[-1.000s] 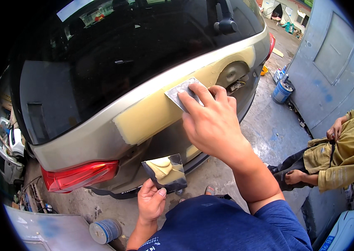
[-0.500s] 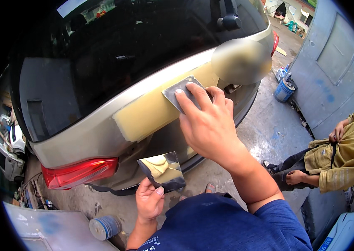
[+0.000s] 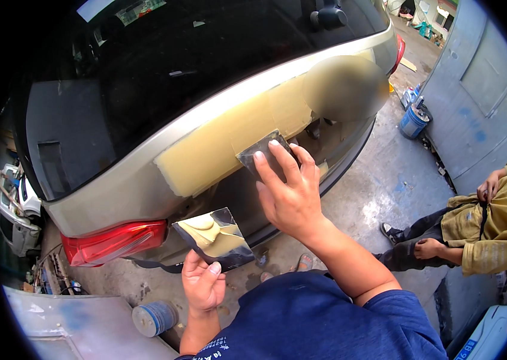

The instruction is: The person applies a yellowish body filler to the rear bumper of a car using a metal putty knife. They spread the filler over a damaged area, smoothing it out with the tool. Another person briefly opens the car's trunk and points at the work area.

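My right hand (image 3: 294, 195) grips a dark grey flat putty spreader (image 3: 251, 152), fingertips spread over its face. The spreader lies at the lower edge of a long band of pale yellow putty (image 3: 217, 147) on the silver tailgate (image 3: 106, 207); whether it touches the panel I cannot tell. Lower and to the left, my left hand (image 3: 204, 285) pinches the near edge of a dark square mixing board (image 3: 236, 257), thumb on top. A thick lump of yellow putty (image 3: 199, 228) sits on the board's far left part, with a thinner smear beside it.
A red tail light (image 3: 118, 242) borders the tailgate. Blue buckets stand on the floor, one at the lower left (image 3: 155, 318) and one at the right (image 3: 414, 122). A person in a yellow jacket (image 3: 493, 222) is at the right, near a grey metal door (image 3: 481, 84).
My right hand has brought the spreader down to the putty band's lower edge, uncovering the stretch it hid. My left hand has shifted the board a little left and up.
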